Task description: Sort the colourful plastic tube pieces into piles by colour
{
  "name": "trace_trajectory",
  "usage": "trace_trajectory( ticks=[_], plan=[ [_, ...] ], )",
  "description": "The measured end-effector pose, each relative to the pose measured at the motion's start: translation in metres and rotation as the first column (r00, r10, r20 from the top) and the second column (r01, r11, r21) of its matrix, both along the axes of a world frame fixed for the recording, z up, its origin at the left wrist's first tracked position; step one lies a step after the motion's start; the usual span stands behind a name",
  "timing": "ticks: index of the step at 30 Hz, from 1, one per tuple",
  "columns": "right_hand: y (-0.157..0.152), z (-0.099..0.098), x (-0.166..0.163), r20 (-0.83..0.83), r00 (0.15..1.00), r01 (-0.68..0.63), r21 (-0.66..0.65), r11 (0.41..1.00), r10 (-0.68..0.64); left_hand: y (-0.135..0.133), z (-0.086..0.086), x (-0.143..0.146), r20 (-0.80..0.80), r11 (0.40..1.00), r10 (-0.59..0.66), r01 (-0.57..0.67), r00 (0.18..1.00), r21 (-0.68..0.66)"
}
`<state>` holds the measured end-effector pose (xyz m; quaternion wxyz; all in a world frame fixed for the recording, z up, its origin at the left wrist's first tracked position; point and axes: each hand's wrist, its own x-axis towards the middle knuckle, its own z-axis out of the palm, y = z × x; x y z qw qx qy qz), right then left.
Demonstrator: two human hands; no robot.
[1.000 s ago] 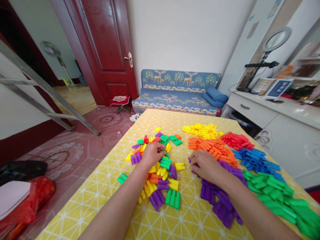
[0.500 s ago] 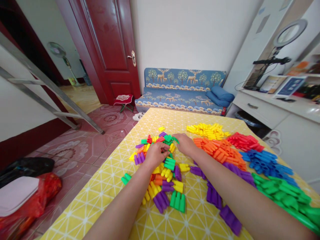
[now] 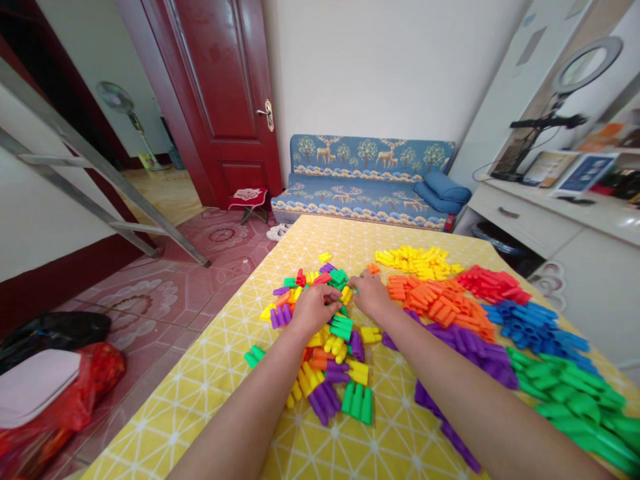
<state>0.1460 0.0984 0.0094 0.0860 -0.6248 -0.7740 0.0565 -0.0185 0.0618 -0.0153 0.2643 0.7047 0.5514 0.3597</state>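
My left hand [image 3: 314,308] is over the mixed pile of coloured plastic building blocks [image 3: 336,345], its fingers curled together. What lies between those fingertips, if anything, is hidden. Just right of the pile, my right hand [image 3: 369,293] pinches downward, and a bit of a green building block shows at its fingertips. An orange block [image 3: 373,269] lies right behind that hand. Between the two hands sits a yellow block [image 3: 346,295]. Green blocks [image 3: 339,277] lie beyond my left fingertips, with a green block [image 3: 342,327] below them.
Sorted heaps of yellow [image 3: 419,262], orange [image 3: 445,300], red [image 3: 493,285], blue [image 3: 543,327], purple [image 3: 470,350] and green blocks [image 3: 570,387] cover the right side of the patterned tablecloth [image 3: 210,393]. A blue sofa [image 3: 365,180] stands beyond the table; a metal ladder [image 3: 125,193] leans at left.
My right hand has shifted slightly down towards the table, and the orange block behind it now shows. My left hand stays almost where it was. The view has shifted slightly.
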Motion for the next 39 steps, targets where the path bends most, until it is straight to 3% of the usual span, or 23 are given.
trace_trajectory(
  ticks=[2, 4, 6, 9, 10, 12, 17, 21, 24, 32, 39],
  plan=[
    [-0.007, 0.004, 0.001, -0.132, 0.991, -0.009, 0.024, 1.0, 0.012, 0.0, 0.0, 0.0, -0.012, 1.0, 0.003, -0.003, 1.0, 0.002],
    [-0.018, 0.006, -0.002, -0.44, 0.898, 0.014, 0.084, 0.996, 0.024, 0.0, 0.001, 0.0, -0.04, 1.0, 0.005, -0.004, 0.999, 0.015],
    [-0.033, 0.004, -0.007, -0.772, 0.636, 0.069, 0.093, 0.993, 0.028, -0.002, 0.004, -0.001, -0.068, 0.999, -0.002, 0.005, 0.998, 0.046],
    [-0.058, -0.005, -0.018, -0.969, 0.243, 0.106, -0.014, 0.994, -0.04, -0.006, 0.011, 0.0, -0.078, 0.995, -0.007, 0.015, 0.997, 0.103],
    [-0.065, -0.009, -0.021, -0.983, 0.17, 0.103, -0.048, 0.994, -0.065, -0.007, 0.013, 0.0, -0.073, 0.993, -0.006, 0.014, 0.997, 0.113],
    [-0.074, -0.019, -0.024, -0.991, 0.105, 0.087, -0.07, 0.994, -0.079, -0.008, 0.015, 0.0, -0.056, 0.993, -0.01, 0.017, 0.998, 0.121],
    [-0.075, -0.035, -0.022, -0.983, 0.182, 0.028, 0.002, 1.0, -0.003, -0.006, 0.009, -0.001, 0.001, 0.995, -0.033, 0.032, 0.999, 0.09],
    [-0.076, -0.038, -0.021, -0.946, 0.305, 0.044, 0.129, 0.991, 0.109, -0.005, 0.007, -0.001, -0.022, 0.992, -0.05, 0.052, 0.999, 0.111],
    [-0.08, -0.037, -0.023, -0.927, 0.351, 0.057, 0.164, 0.985, 0.134, -0.006, 0.009, 0.0, -0.047, 0.989, -0.062, 0.068, 0.997, 0.13],
    [-0.078, -0.043, -0.026, -0.904, 0.411, 0.082, 0.165, 0.983, 0.118, -0.005, 0.008, 0.0, 0.035, 0.99, -0.072, 0.067, 0.997, 0.121],
    [-0.077, -0.046, -0.028, -0.93, 0.359, 0.13, 0.132, 0.983, 0.078, -0.005, 0.007, -0.001, 0.102, 0.99, -0.087, 0.075, 0.991, 0.123]
  ],
)
